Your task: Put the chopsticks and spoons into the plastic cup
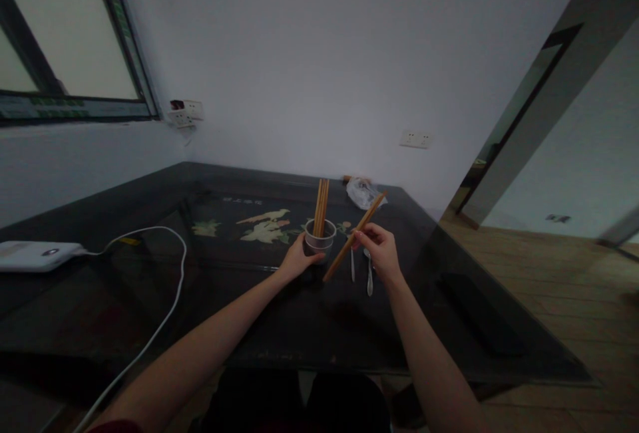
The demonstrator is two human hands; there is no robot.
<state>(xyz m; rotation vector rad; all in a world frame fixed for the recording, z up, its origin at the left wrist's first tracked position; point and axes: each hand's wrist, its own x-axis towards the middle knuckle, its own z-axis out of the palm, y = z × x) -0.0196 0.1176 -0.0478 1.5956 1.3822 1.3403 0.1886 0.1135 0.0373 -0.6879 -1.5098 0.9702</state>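
Note:
My left hand point(298, 259) is wrapped round the side of a grey metal cup point(320, 243). Several wooden chopsticks point(321, 208) stand upright in that cup, leaning slightly to the right. Just right of it, my right hand point(380, 247) pinches wooden chopsticks point(344, 252) slantwise above the table, their upper end pointing away to the right. How many it holds I cannot tell. Under and beside the right hand lie a metal utensil point(353, 265) with a slim handle and a spoon point(369, 280), both partly hidden by that hand.
The dark, glossy table point(279, 326) has a painted flower pattern. A crumpled clear plastic bag point(363, 192) lies near the wall. At the left is a white power bank point(40, 257) with a white cable point(182, 260). On the right lies a flat black object point(479, 313).

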